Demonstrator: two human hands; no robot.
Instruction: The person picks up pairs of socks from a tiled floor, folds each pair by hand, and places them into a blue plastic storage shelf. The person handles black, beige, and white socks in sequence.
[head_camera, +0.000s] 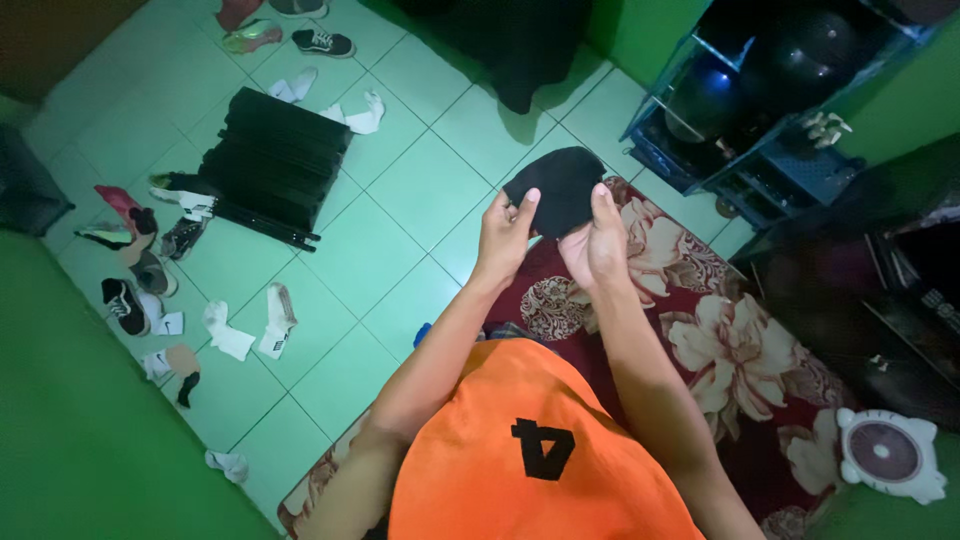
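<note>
Both of my hands hold a black sock (560, 185) up in front of me. My left hand (505, 235) pinches its left edge with the thumb on top. My right hand (597, 240) grips its right side, fingers curled behind the fabric. The sock hangs over the border between the pale green tiled floor (400, 190) and a dark red floral rug (720, 340). My orange shirt fills the bottom of the view.
White socks (250, 330) and several shoes (140, 280) lie scattered on the tiles at left, around a black ribbed rack (275, 160). A blue shelf unit (760, 110) stands at the upper right. A small white fan (888, 455) sits at the lower right.
</note>
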